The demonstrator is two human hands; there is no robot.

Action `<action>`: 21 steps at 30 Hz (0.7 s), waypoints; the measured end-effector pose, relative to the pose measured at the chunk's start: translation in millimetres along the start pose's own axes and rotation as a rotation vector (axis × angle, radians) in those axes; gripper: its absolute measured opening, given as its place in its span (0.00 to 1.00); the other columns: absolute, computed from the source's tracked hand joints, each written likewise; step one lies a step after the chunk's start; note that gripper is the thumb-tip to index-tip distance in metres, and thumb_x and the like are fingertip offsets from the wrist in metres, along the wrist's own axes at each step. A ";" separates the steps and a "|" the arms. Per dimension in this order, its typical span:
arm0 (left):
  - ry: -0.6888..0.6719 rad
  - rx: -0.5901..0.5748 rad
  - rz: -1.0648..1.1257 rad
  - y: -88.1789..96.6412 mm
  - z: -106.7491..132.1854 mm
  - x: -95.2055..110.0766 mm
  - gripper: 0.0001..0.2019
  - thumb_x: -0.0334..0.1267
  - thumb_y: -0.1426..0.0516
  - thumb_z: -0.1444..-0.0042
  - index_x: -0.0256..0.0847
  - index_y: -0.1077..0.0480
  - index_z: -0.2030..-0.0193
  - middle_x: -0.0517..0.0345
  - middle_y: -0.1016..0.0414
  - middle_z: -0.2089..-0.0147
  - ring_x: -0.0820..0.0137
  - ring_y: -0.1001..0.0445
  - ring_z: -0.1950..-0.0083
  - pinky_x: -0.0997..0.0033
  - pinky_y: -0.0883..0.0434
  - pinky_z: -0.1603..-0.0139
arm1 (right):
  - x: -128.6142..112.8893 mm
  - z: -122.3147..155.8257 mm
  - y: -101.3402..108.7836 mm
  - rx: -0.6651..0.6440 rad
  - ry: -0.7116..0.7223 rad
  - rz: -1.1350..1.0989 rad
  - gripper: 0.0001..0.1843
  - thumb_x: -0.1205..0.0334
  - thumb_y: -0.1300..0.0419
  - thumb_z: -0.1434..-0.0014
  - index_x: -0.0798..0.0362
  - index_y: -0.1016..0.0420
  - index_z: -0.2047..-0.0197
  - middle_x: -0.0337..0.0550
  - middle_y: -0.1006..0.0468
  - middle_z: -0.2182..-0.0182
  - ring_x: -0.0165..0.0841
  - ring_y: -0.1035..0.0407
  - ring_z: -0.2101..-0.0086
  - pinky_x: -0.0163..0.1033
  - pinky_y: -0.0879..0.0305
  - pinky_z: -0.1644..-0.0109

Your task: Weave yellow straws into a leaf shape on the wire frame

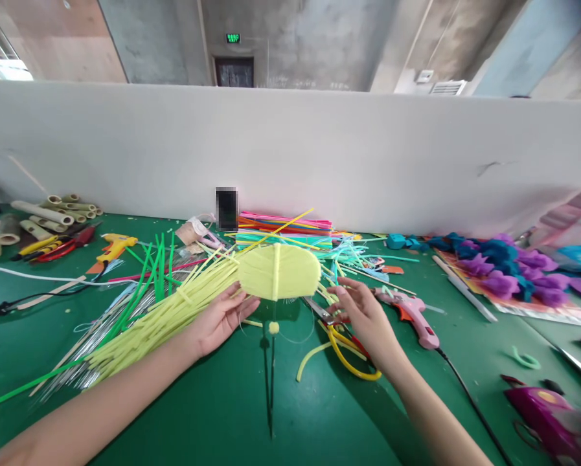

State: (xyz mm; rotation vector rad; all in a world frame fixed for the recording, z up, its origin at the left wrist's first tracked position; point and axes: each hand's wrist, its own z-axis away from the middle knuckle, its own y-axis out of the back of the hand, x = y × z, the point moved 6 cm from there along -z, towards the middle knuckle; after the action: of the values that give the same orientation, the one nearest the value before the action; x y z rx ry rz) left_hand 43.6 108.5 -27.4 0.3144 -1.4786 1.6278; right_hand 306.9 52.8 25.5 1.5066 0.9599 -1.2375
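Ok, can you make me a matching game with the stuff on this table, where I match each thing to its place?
Things:
1 yellow fan
2 pink glue gun
3 bamboo tubes
4 purple flowers

Places:
A far left of the green table
B between the left hand and the right hand
C far right side
D just right of the right hand

Pairs: 1-B, 2-D, 3-A, 4-C

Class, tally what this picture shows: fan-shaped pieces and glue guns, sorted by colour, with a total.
Yellow fan-shaped piece: 1
Yellow glue gun: 1
Pink glue gun: 1
Total: 3
Blurred magenta thing at lower right: kind unclear, not counted.
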 end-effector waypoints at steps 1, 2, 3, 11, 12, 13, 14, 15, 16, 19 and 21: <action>-0.007 0.007 0.015 1.3 -1.2 1.0 0.20 0.23 0.43 0.42 0.37 0.35 0.44 0.49 0.22 0.51 0.68 0.20 0.54 0.71 0.24 0.48 | 3.8 1.9 -7.7 -0.059 -0.044 -0.037 0.29 0.39 0.43 0.43 0.52 0.37 0.48 0.49 0.23 0.57 0.33 0.28 0.71 0.37 0.30 0.72; -0.010 0.007 0.020 2.0 -1.8 1.7 0.20 0.23 0.44 0.42 0.37 0.35 0.43 0.49 0.22 0.50 0.68 0.20 0.54 0.71 0.24 0.48 | 6.8 4.5 -16.0 -0.118 -0.079 -0.065 0.29 0.39 0.43 0.43 0.52 0.37 0.49 0.49 0.22 0.59 0.31 0.29 0.73 0.35 0.32 0.75; -0.011 0.004 0.016 2.1 -1.7 2.0 0.20 0.23 0.44 0.42 0.38 0.35 0.43 0.49 0.22 0.50 0.68 0.21 0.53 0.71 0.24 0.48 | 9.3 7.4 -24.0 -0.169 -0.104 -0.083 0.28 0.39 0.43 0.43 0.53 0.36 0.50 0.48 0.22 0.61 0.30 0.30 0.75 0.33 0.35 0.78; -0.028 -0.144 -0.148 -11.3 8.2 4.2 0.17 0.28 0.41 0.44 0.38 0.32 0.46 0.49 0.23 0.48 0.63 0.22 0.52 0.61 0.26 0.46 | 16.0 16.6 -45.0 -0.255 -0.127 -0.081 0.24 0.38 0.48 0.40 0.53 0.32 0.64 0.39 0.24 0.80 0.22 0.45 0.87 0.28 0.53 0.84; -0.042 -0.160 -0.194 -14.1 10.2 5.2 0.18 0.30 0.41 0.43 0.38 0.32 0.46 0.48 0.24 0.47 0.61 0.22 0.51 0.60 0.26 0.46 | 15.0 16.7 -44.4 -0.259 -0.119 -0.071 0.24 0.39 0.48 0.40 0.54 0.32 0.65 0.39 0.24 0.81 0.22 0.45 0.87 0.28 0.52 0.84; -0.063 -0.169 -0.251 -16.5 12.3 6.3 0.19 0.31 0.40 0.43 0.39 0.33 0.44 0.48 0.24 0.46 0.60 0.23 0.50 0.60 0.26 0.47 | 14.1 16.9 -44.0 -0.264 -0.112 -0.060 0.24 0.39 0.47 0.40 0.54 0.31 0.66 0.39 0.24 0.81 0.22 0.44 0.87 0.28 0.52 0.83; -0.088 -0.169 -0.313 -18.6 14.3 7.4 0.21 0.32 0.39 0.44 0.40 0.35 0.43 0.48 0.24 0.46 0.60 0.23 0.50 0.61 0.26 0.48 | 13.4 17.1 -43.6 -0.270 -0.105 -0.048 0.24 0.40 0.47 0.39 0.54 0.31 0.67 0.39 0.24 0.81 0.22 0.44 0.86 0.28 0.51 0.83; -0.113 -0.166 -0.374 -20.3 16.2 8.3 0.24 0.34 0.38 0.45 0.41 0.36 0.42 0.47 0.24 0.46 0.60 0.23 0.50 0.61 0.26 0.49 | 13.3 17.2 -43.3 -0.274 -0.102 -0.036 0.23 0.40 0.47 0.39 0.54 0.31 0.68 0.39 0.24 0.81 0.22 0.44 0.86 0.28 0.51 0.83; -0.134 -0.161 -0.424 -21.5 17.8 9.0 0.26 0.35 0.37 0.46 0.42 0.37 0.41 0.47 0.24 0.47 0.59 0.23 0.50 0.61 0.26 0.50 | 13.6 17.2 -43.0 -0.277 -0.101 -0.023 0.23 0.40 0.47 0.39 0.54 0.31 0.69 0.39 0.24 0.81 0.22 0.44 0.86 0.29 0.51 0.83; -0.166 -0.148 -0.495 -23.6 20.7 10.2 0.29 0.38 0.36 0.46 0.42 0.39 0.39 0.46 0.22 0.49 0.58 0.22 0.51 0.60 0.27 0.51 | 15.6 16.9 -42.7 -0.277 -0.097 0.007 0.23 0.41 0.47 0.39 0.54 0.32 0.69 0.39 0.24 0.81 0.22 0.44 0.86 0.29 0.50 0.83; -0.168 -0.152 -0.509 -24.6 21.3 10.9 0.29 0.39 0.37 0.46 0.41 0.40 0.39 0.46 0.22 0.50 0.58 0.22 0.51 0.60 0.27 0.51 | 17.1 16.7 -42.9 -0.280 -0.101 0.017 0.23 0.41 0.47 0.39 0.53 0.32 0.70 0.38 0.24 0.82 0.22 0.45 0.87 0.29 0.51 0.83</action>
State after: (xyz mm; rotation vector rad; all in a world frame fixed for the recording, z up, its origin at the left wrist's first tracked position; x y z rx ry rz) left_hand 47.6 91.6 2.1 0.6928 -1.4844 1.0984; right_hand 265.1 48.1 0.2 1.2200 1.0054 -1.1045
